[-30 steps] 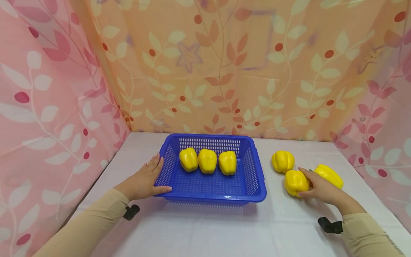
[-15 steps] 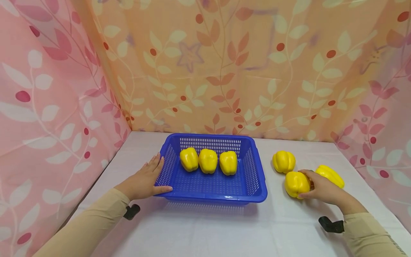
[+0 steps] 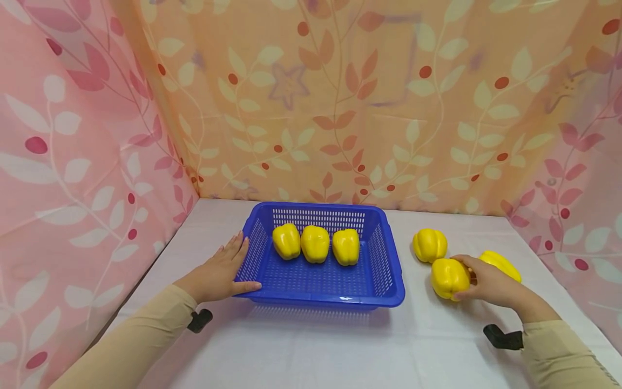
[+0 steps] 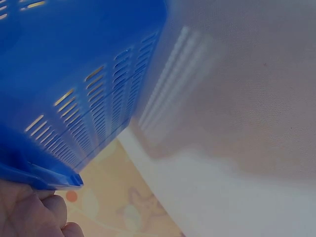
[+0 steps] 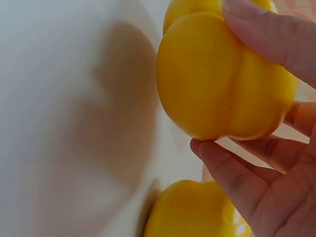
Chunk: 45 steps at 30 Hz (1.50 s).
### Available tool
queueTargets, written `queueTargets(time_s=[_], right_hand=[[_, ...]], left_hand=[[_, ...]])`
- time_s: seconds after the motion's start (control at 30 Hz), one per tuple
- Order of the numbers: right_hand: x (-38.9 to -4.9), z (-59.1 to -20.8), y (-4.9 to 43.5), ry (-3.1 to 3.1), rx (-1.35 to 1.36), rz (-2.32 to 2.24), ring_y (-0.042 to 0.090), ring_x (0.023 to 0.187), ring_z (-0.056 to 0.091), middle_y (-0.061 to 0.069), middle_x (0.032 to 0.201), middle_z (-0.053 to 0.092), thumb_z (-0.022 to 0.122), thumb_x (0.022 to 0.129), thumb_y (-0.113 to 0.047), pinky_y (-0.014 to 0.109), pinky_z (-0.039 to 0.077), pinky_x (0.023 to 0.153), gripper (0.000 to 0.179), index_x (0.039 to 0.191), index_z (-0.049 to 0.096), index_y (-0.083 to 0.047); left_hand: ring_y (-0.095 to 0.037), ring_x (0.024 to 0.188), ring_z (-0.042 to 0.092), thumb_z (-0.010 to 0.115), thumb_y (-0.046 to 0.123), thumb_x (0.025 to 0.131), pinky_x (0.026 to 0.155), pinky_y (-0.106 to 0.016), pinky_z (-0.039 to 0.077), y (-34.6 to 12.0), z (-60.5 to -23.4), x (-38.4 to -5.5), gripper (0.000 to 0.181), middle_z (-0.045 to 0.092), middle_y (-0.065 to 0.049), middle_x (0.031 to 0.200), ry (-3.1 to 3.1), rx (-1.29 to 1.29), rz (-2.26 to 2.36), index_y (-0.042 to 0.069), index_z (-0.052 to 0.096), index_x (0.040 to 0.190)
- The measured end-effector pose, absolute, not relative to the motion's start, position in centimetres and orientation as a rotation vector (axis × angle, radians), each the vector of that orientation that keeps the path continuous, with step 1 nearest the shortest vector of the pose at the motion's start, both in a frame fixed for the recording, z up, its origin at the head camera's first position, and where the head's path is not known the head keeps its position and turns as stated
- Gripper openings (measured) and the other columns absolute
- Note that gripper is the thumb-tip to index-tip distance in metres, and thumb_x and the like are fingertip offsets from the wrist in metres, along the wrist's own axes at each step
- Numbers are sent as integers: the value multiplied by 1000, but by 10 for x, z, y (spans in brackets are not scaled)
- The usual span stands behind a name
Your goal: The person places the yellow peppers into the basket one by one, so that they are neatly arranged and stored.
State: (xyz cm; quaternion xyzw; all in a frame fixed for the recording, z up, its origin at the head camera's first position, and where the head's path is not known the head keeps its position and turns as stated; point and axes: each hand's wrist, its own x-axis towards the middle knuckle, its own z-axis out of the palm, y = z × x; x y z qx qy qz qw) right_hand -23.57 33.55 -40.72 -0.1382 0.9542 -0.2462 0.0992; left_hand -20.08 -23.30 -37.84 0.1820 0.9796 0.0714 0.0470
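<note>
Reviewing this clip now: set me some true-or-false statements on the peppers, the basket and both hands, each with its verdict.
1. Three yellow peppers sit in the blue basket. True.
2. The left hand is holding a pepper. False: the left hand touches the basket's rim.
3. The right hand holds a yellow pepper outside the basket. True.
4. Besides the held one, no pepper is outside the basket. False: two other peppers lie on the white surface.
5. The basket's walls are solid. False: they are pierced with rows of slots.
6. In the head view, the right hand partly hides one pepper. True.
</note>
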Motion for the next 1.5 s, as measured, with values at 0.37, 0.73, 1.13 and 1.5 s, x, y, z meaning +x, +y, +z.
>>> queueTargets(time_s=[0.37, 0.73, 1.13, 1.5], right_hand=[[-239, -386, 329, 2854, -497, -732, 36, 104, 50, 21, 124, 49, 78, 66, -43, 54, 46, 85, 87, 133, 39, -2], [-246, -365, 319, 2884, -598, -724, 35, 104, 51, 20, 126, 47, 78, 66, -44, 54, 44, 87, 89, 133, 37, -2], [-256, -338, 292, 2861, -698, -763, 31, 105, 50, 11, 123, 50, 80, 66, -38, 52, 45, 88, 85, 132, 39, -6], [-265, -319, 257, 2868, -786, -723, 30, 105, 51, 10, 120, 52, 81, 66, -35, 51, 45, 88, 87, 135, 37, -6]], left_hand=[[-36, 138, 3, 41, 78, 73, 109, -53, 11, -233, -379, -201, 112, -2, -20, 152, 2996, 561, 212, -2, 8, 145], [-35, 139, 2, 49, 72, 75, 109, -53, 10, -232, -378, -200, 109, -2, -19, 152, 2985, 536, 232, -1, 7, 145], [-34, 139, 1, 42, 78, 72, 109, -52, 10, -234, -380, -201, 113, -3, -18, 152, 2985, 543, 228, 0, 6, 145], [-35, 139, 2, 48, 72, 76, 109, -53, 10, -232, -378, -200, 109, -1, -20, 152, 2985, 549, 235, -2, 8, 145]])
